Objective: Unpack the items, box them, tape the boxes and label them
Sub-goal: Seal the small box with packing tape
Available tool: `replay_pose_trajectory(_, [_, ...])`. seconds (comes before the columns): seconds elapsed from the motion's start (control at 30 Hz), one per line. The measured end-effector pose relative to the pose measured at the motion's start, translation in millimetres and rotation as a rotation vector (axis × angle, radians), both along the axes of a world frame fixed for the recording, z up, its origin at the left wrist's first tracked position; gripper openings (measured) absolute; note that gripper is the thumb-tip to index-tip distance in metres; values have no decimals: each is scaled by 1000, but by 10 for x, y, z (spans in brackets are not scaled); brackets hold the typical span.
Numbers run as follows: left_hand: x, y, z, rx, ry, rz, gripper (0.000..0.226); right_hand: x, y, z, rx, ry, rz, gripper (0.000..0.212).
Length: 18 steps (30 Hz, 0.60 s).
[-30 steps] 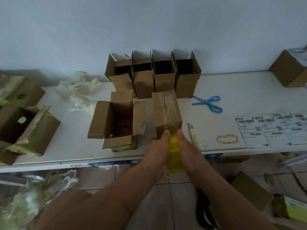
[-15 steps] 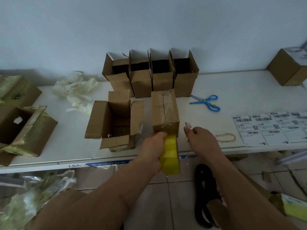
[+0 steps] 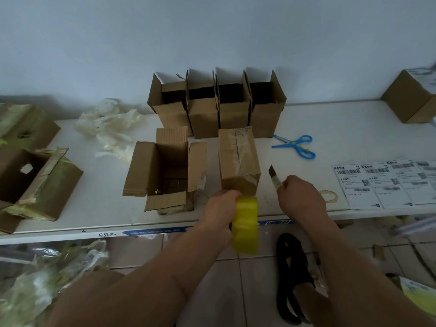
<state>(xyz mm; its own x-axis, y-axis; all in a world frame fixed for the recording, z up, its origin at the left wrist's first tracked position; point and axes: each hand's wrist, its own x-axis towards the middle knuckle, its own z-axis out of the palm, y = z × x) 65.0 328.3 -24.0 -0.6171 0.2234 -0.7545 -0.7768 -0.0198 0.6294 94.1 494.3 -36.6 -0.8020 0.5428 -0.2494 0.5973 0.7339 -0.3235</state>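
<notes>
A closed cardboard box (image 3: 238,159) with clear tape along its top lies near the white table's front edge (image 3: 70,228). My left hand (image 3: 220,212) grips a yellow roll of tape (image 3: 245,224) right below the box's near end. My right hand (image 3: 300,197) holds a small utility knife (image 3: 274,176), blade pointing up and away, just right of the box. An open box (image 3: 165,171) with its flaps spread stands to the left of the taped one.
Several open boxes (image 3: 217,107) line the wall. Blue scissors (image 3: 296,146) and a sheet of shipping labels (image 3: 387,181) lie to the right, a labelled box (image 3: 412,95) at far right. Crumpled plastic (image 3: 108,128) and torn taped boxes (image 3: 35,180) sit left. A black sandal (image 3: 292,277) is on the floor.
Both hands held the tape against the box's end a second ago. My right hand has since moved right and picked the knife up from the table. The left still holds the roll.
</notes>
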Motion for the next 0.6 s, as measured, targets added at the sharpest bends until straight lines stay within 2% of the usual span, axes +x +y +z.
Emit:
replay_pose_trajectory(0.2, [26, 28, -39, -3, 34, 45, 20, 193, -44, 463, -343, 297, -67, 20])
replay_pose_trajectory(0.27, [41, 35, -40, -18, 55, 53, 20, 297, -76, 623, -447, 335, -32, 22])
replay_pose_trajectory(0.43, [66, 52, -52, -47, 104, 64, 19, 453, -179, 717, -495, 197, 223, 16])
replay_pose_trajectory(0.6, [87, 62, -37, -83, 125, 74, 19, 354, -258, 603, -430, 133, 299, 34])
